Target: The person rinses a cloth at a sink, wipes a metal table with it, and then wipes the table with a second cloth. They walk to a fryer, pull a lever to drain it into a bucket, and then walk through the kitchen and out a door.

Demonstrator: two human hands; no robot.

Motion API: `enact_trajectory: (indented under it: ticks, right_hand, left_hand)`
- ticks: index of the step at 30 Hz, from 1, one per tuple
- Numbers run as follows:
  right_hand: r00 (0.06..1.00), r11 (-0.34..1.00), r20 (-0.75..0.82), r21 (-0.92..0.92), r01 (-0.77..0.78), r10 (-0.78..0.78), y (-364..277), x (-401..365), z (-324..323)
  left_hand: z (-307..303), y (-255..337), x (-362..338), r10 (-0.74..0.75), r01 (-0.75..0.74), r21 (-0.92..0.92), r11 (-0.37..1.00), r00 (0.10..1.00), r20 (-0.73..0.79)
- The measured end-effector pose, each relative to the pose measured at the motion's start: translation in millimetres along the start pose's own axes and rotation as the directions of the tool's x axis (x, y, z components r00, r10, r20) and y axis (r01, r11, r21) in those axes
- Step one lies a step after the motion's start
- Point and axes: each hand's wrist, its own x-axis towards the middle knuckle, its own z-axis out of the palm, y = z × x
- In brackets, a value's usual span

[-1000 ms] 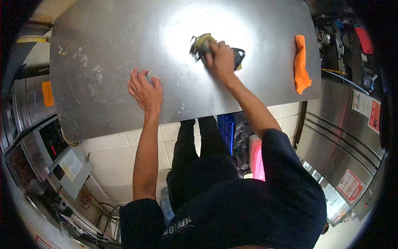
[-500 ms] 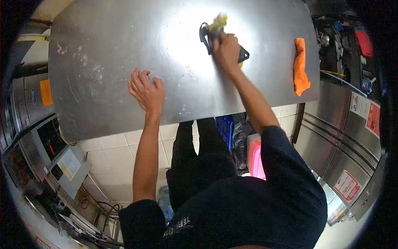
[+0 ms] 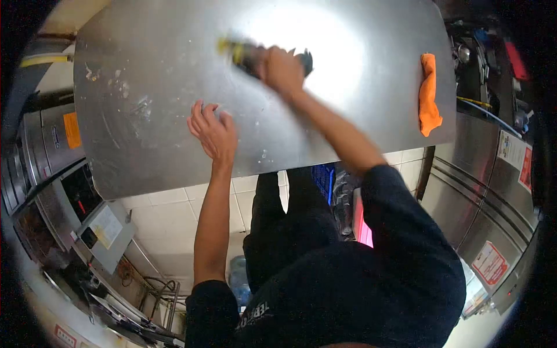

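Observation:
My right hand is closed around what looks like a black and yellow scrub brush. The brush is smeared by motion, and my fingers hide its middle. It lies on or just over the steel tabletop, with its yellow end pointing left. Nearer the front edge, my left hand rests on the steel with its fingers apart and slightly bent, holding nothing. White specks and smudges mark the steel to the left of my left hand.
An orange cloth lies folded lengthwise near the table's right end. Steel cabinets stand to the right, and kitchen equipment to the left. Below the front edge are a blue crate and a large clear bottle.
My right hand has swept the brush left and slightly toward me, and the brush has turned so its yellow end points left. My left hand stays at the same spot on the steel.

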Motion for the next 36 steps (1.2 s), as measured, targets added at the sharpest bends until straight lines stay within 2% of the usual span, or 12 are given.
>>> enact_trajectory:
  ticks: [3, 5, 8, 10, 13, 19, 20, 24, 28, 30, 34, 36]
  right_hand:
    - [0.948, 0.928, -0.097, 0.193, 0.317, -0.304, -19.8, -132.0, 18.8]
    - [0.924, 0.905, 0.100, 0.264, 0.334, -0.370, -11.9, -148.1, 5.0]
    - [0.981, 0.997, 0.178, 0.009, 0.078, -0.079, 9.1, -48.1, 7.4]
    - [0.948, 0.984, -0.262, -0.045, 0.174, -0.180, 40.1, 51.4, 14.6]
    - [0.949, 0.994, -0.312, 0.083, 0.075, -0.045, 37.9, 126.6, 2.5]
    - [0.966, 0.968, 0.105, 0.111, 0.224, -0.236, -10.8, -72.4, 19.1]
    - [0.930, 0.919, -0.022, 0.145, 0.367, -0.368, -11.8, -113.6, 20.7]
    - [0.901, 0.943, 0.280, 0.143, 0.301, -0.330, -7.3, -66.5, 10.7]
    - [0.878, 0.935, -0.362, 0.045, 0.352, -0.313, -9.6, 97.0, 22.1]
    - [0.961, 0.953, -0.229, 0.222, 0.206, -0.154, -18.1, 143.1, 13.1]
    - [0.922, 0.942, -0.357, 0.231, 0.244, -0.152, -49.4, 58.9, 46.2]
    - [0.982, 0.958, -0.088, 0.220, 0.182, -0.166, -62.7, -52.1, 33.4]
  left_hand:
    - [1.7, -6.5, 1.1, -0.128, 0.093, -0.285, 0.954, 0.986, -0.107]
    - [2.0, -8.3, -2.1, -0.253, 0.159, -0.489, 0.858, 0.958, -0.132]
    - [2.0, -15.4, -8.5, -0.134, 0.044, -0.387, 0.921, 0.969, -0.209]
    - [0.8, -11.0, -2.8, -0.195, 0.094, -0.452, 0.887, 0.963, -0.183]
    - [-0.5, -5.2, 0.2, -0.213, 0.133, -0.431, 0.893, 0.967, -0.141]
    - [4.8, -11.6, -4.7, -0.202, 0.096, -0.443, 0.891, 0.959, -0.198]
    - [6.9, -10.0, 1.3, -0.207, 0.093, -0.448, 0.889, 0.955, -0.212]
    - [6.7, -10.0, -1.3, -0.189, 0.076, -0.440, 0.895, 0.958, -0.217]
    - [7.2, -10.2, -2.0, -0.188, 0.096, -0.418, 0.903, 0.965, -0.185]
    - [7.3, -8.9, 0.0, -0.174, 0.085, -0.392, 0.916, 0.965, -0.197]
    - [7.7, -11.8, -1.9, -0.278, 0.119, -0.524, 0.843, 0.931, -0.237]
    - [2.2, -11.7, -6.1, -0.322, 0.138, -0.601, 0.788, 0.923, -0.210]
